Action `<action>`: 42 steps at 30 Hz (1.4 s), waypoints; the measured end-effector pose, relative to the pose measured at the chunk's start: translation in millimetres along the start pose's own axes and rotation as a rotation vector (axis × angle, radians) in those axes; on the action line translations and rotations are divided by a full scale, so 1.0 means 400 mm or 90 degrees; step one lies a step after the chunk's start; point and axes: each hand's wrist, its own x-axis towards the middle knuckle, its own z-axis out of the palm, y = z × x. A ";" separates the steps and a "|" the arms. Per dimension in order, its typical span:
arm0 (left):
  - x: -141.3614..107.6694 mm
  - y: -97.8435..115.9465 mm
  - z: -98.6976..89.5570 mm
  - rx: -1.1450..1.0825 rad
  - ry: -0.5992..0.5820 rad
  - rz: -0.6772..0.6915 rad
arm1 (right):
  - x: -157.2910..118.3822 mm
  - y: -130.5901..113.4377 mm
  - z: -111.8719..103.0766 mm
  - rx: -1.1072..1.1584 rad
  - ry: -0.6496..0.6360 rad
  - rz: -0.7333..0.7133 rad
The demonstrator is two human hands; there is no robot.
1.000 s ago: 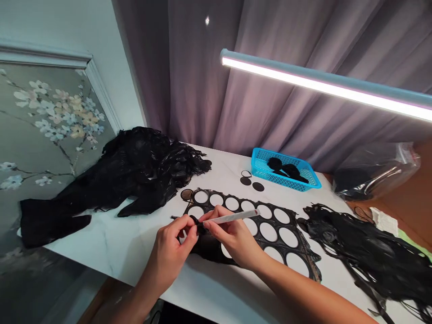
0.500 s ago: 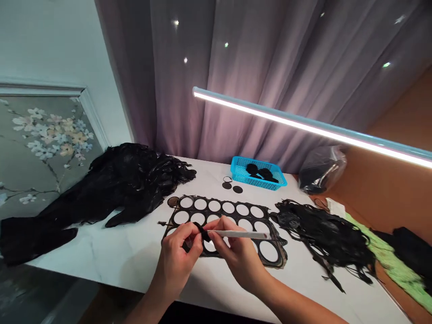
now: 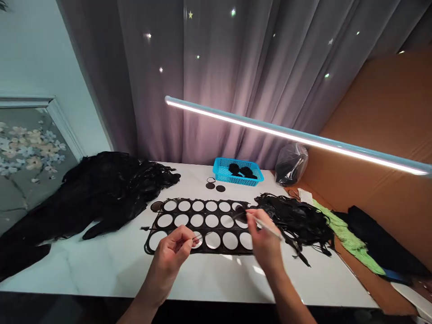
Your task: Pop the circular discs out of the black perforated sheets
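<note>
My left hand [image 3: 173, 247], thumb and forefinger pinched, grips a thin strand [image 3: 201, 237] that looks like a narrow trimming; its exact kind is too fine to make out. My right hand [image 3: 265, 236] is closed around a slim white stick-like tool [image 3: 268, 226]. At its fingertips is a small dark round piece [image 3: 240, 213], partly blurred. Beneath both hands lies a black sheet [image 3: 204, 228] with rows of round holes, the white tabletop showing through them. The right hand covers part of the sheet's right end.
A blue basket [image 3: 221, 173] with black pieces stands at the back, black discs [image 3: 220, 188] before it. Black material is heaped on the left [image 3: 111, 189], black scraps [image 3: 297, 220] on the right. A bright tube lamp [image 3: 286, 135] hangs across. Green cloth [image 3: 351, 238] lies far right.
My hands have moved apart: the right went to the right with the tool and dark piece, while the left stays low with a thin strand. The view has shifted right.
</note>
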 end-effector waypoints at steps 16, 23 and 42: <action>-0.012 -0.040 -0.053 -0.459 -0.007 -0.195 | 0.035 0.201 -0.105 -0.146 0.021 0.066; -0.058 -0.082 -0.173 -0.134 0.179 -0.157 | -0.011 -0.051 0.101 0.297 -0.488 0.020; -0.120 -0.178 -0.126 0.724 0.014 0.118 | -0.043 -0.111 0.291 0.346 -0.640 -0.056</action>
